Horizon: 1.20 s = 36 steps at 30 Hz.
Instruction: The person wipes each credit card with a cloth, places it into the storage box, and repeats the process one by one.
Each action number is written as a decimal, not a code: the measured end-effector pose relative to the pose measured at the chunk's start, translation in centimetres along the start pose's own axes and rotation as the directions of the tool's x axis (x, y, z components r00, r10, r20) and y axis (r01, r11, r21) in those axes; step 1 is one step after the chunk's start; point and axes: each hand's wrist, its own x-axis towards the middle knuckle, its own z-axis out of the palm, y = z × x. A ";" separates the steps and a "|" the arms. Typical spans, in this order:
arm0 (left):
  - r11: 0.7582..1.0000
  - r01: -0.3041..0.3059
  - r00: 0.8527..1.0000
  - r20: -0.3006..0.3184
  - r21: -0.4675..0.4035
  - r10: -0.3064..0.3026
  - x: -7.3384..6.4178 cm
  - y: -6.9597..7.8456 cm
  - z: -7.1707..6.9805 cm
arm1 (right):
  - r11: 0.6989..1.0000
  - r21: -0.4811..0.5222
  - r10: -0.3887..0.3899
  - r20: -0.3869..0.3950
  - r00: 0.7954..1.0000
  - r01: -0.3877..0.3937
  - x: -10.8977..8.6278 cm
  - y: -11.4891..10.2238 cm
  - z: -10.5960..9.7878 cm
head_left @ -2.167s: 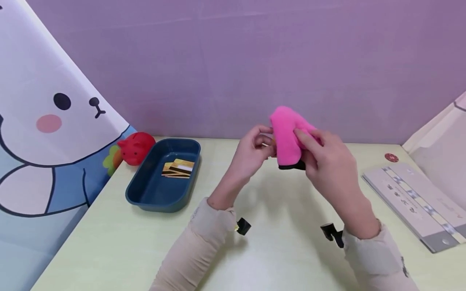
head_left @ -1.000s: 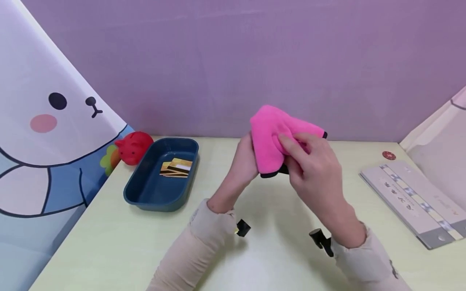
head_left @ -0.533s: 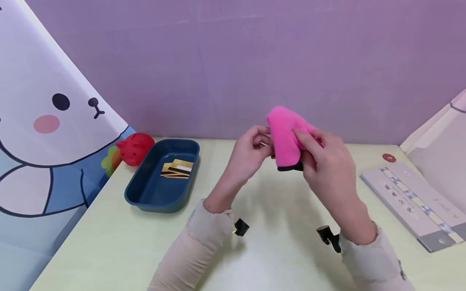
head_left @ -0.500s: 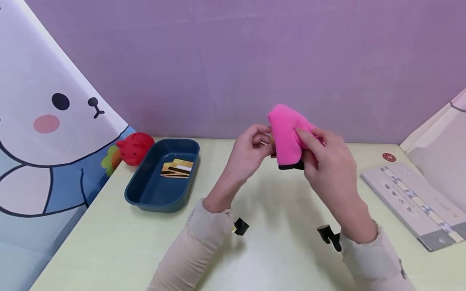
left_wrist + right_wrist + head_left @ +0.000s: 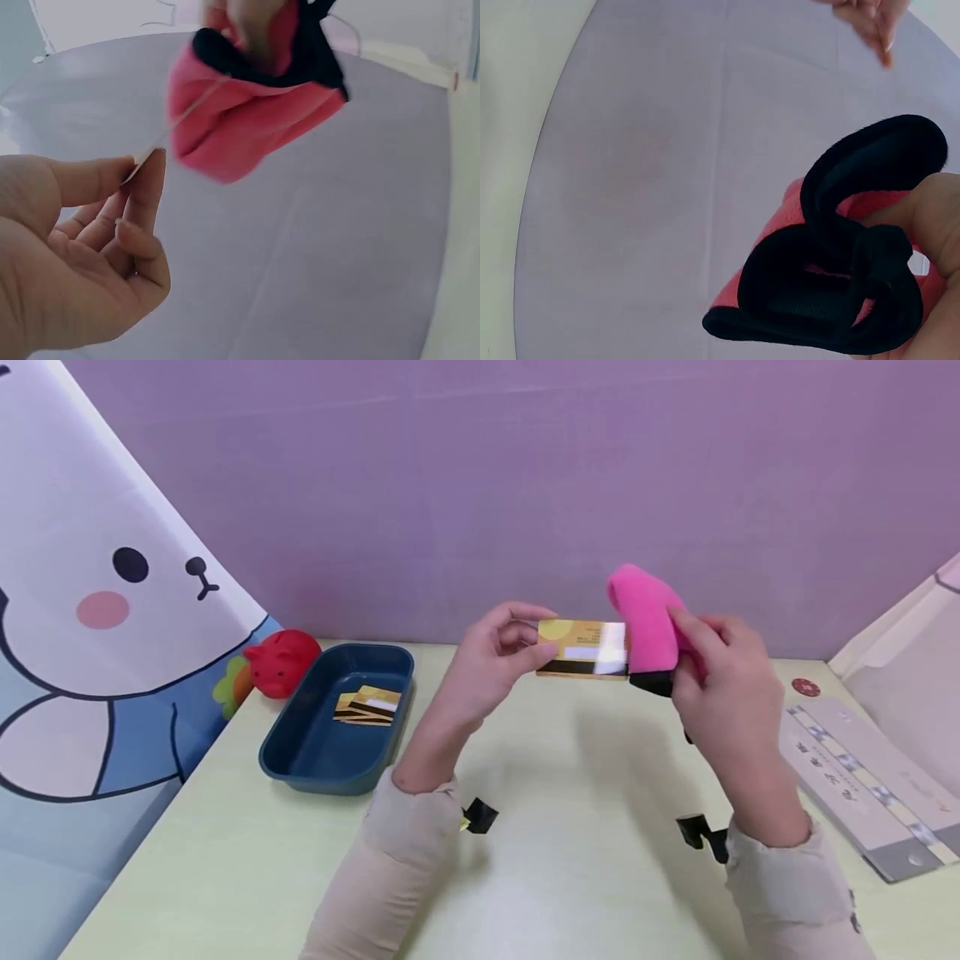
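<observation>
My left hand (image 5: pixel 480 672) pinches a gold bank card (image 5: pixel 573 647) by its left end, thumb in front, above the table. The card shows a black stripe and a white strip. At the card's right end is a pink cloth (image 5: pixel 648 622) with black edging, gripped in a bunch by my right hand (image 5: pixel 731 693). In the left wrist view the card is seen nearly edge-on beside the cloth (image 5: pixel 232 135). The folded black border of the cloth (image 5: pixel 832 307) fills much of the right wrist view, partly hiding the right fingers.
A dark blue tray (image 5: pixel 273 760) on the left holds several gold cards (image 5: pixel 367 706). Behind it sits a red piggy bank (image 5: pixel 285 664) at the table's edge. To the right lie a grey folder (image 5: pixel 862 785) and a red poker chip (image 5: pixel 806 687).
The cloth covered most of the card and, a second ago, the left fingers too. Now my right hand has drawn it rightward, exposing the card, while my left hand has shifted slightly left.
</observation>
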 end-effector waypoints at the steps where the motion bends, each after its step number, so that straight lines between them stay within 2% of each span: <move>1: 1.000 -0.013 1.000 -0.001 -0.013 0.013 -0.3 0.2 -0.6 | 1.000 0.006 0.005 -0.003 1.000 -0.005 0.1 0.2 0.0; 3: 0.999 -0.035 0.999 -0.007 -0.026 0.035 -1.0 0.8 -1.9 | 1.000 0.010 0.009 -0.015 1.000 -0.009 0.2 0.5 0.0; 6: 0.999 -0.028 0.999 -0.032 0.024 0.028 -1.6 1.5 -4.7 | 1.000 0.017 0.014 -0.048 0.999 -0.013 0.6 0.7 -0.4; 9: 0.986 0.073 0.996 -0.065 0.149 -0.064 -1.6 2.0 -7.9 | 0.999 0.020 0.029 -0.079 0.996 -0.027 0.8 0.8 -1.1; 11: 0.951 0.163 0.985 -0.091 0.264 -0.144 -1.2 1.8 -10.3 | 0.999 0.024 0.041 -0.104 0.994 -0.039 0.9 0.8 -1.5; 12: 0.920 0.210 0.977 -0.102 0.331 -0.187 -1.0 1.6 -11.6 | 0.999 0.023 0.040 -0.114 0.993 -0.038 1.0 0.7 -1.7; 15: 0.796 0.326 0.945 -0.140 0.509 -0.297 -0.3 0.5 -15.1 | 0.999 0.018 0.037 -0.141 0.989 -0.035 1.3 0.5 -2.0; 19: 0.625 0.388 0.908 -0.164 0.677 -0.386 0.7 -2.2 -18.6 | 0.999 0.003 0.038 -0.134 0.990 -0.037 1.3 0.2 -2.3; 22: 0.541 0.419 0.877 -0.170 0.729 -0.450 1.3 -4.8 -19.9 | 1.000 -0.009 0.026 -0.118 0.993 -0.027 0.8 0.1 -2.3; 24: 0.493 0.453 0.844 -0.180 0.743 -0.505 1.5 -6.2 -20.3 | 1.000 -0.009 0.016 -0.117 0.993 -0.017 0.5 0.1 -2.2; 27: 0.455 0.526 0.783 -0.199 0.719 -0.590 1.9 -7.6 -20.6 | 1.000 -0.001 0.010 -0.112 0.994 -0.010 0.2 0.0 -1.9; 30: 0.451 0.583 0.725 -0.182 0.676 -0.665 2.7 -8.6 -20.5 | 1.000 -0.013 0.022 -0.114 0.993 -0.023 -0.4 0.1 -2.3; 33: 0.459 0.610 0.695 -0.157 0.646 -0.702 3.1 -9.5 -20.4 | 0.999 -0.022 0.024 -0.105 0.994 -0.026 -0.7 0.2 -2.5; 34: 0.459 0.611 0.691 -0.152 0.645 -0.707 3.1 -9.7 -20.4 | 0.999 -0.025 0.022 -0.103 0.994 -0.024 -0.8 0.2 -2.6; 36: 0.449 0.601 0.693 -0.150 0.661 -0.706 3.2 -10.1 -20.2 | 0.999 -0.029 0.019 -0.106 0.994 -0.022 -0.9 0.1 -2.6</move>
